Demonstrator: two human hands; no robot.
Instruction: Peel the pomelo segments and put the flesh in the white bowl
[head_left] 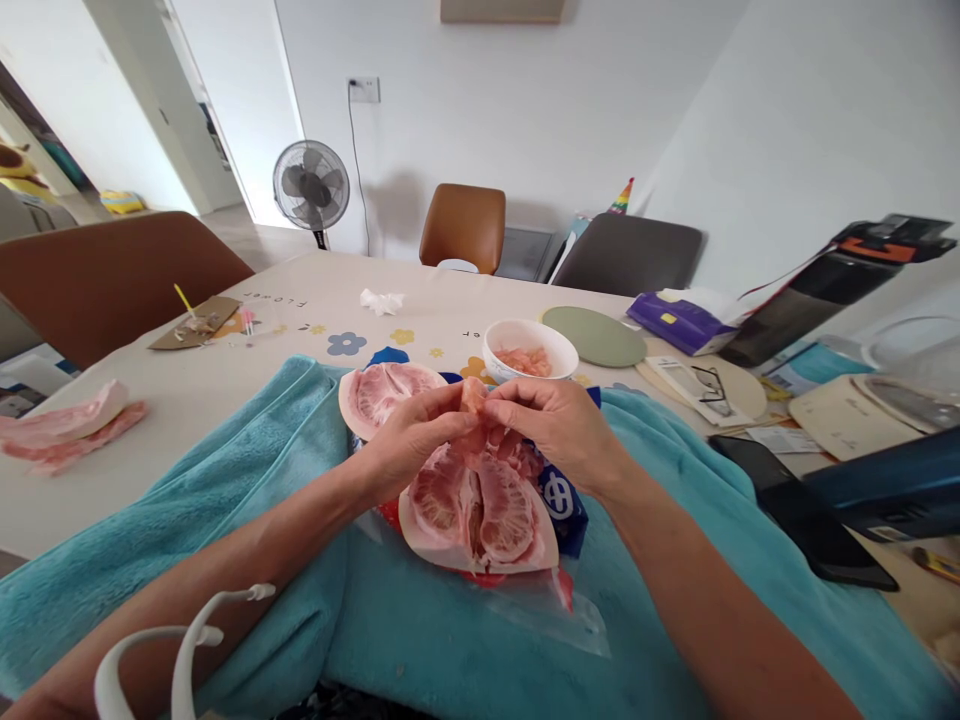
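Observation:
My left hand (420, 430) and my right hand (555, 425) meet over the fruit, both pinching a small pink pomelo segment (474, 395) between their fingertips. Just below them lies an opened pomelo piece (480, 515), its thick pale rind and pink flesh facing up. Another pomelo piece (386, 390) sits behind my left hand. The fruit rests on a blue and red plastic bag (566, 510) spread over a teal towel (420, 630). Beyond my right hand stands a white bowl (532, 335) with peeled pink flesh in it.
Peeled rind (75, 425) lies at the table's left. A green oval mat (594, 335), a purple tissue pack (679, 322), eyeglasses (709, 390), a black tablet-like device (802, 510) and a dark blue bottle (892, 490) are on the right. A crumpled tissue (381, 301) lies farther back.

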